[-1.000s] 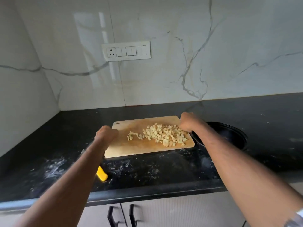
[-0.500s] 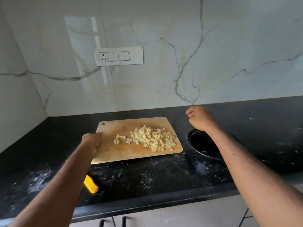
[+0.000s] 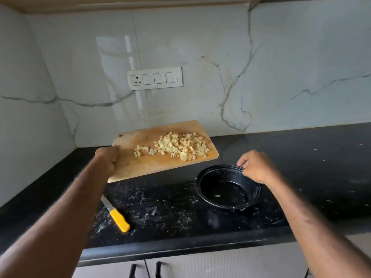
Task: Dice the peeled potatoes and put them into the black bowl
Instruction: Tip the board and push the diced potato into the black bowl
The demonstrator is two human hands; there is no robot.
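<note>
While half a second earlier your left hand (image 3: 107, 159) had gripped the wooden cutting board (image 3: 140, 167) low over the counter, it now held the board lifted well clear of the black countertop (image 3: 170, 201), its fingers curled round the left edge and the board roughly level, its right end up near the wall. Your right hand (image 3: 258, 167), which had hovered in a loose fist above the black bowl (image 3: 226, 205), had come down and pinched the bowl's far right rim, fingers curled over the lip. The bowl sat nearer the counter's front edge than before, just below and right of the raised board.

The diced potatoes (image 3: 178, 146) lay as a heap of small pale yellow cubes on the board's right half, with a few strays trailing left. One small pale piece rested on the bowl's floor. The board was a rounded rectangle of worn orange-tan wood with a small hole near its far left corner. The bowl was round, shallow and glossy black with a ridged rim. The countertop was dark polished stone smeared with whitish streaks and crumbs. A knife (image 3: 116, 216) with a smooth yellow handle and short steel blade lay on it near your left forearm. Behind stood glossy white marble with grey veins and a white switch plate (image 3: 154, 78).
</note>
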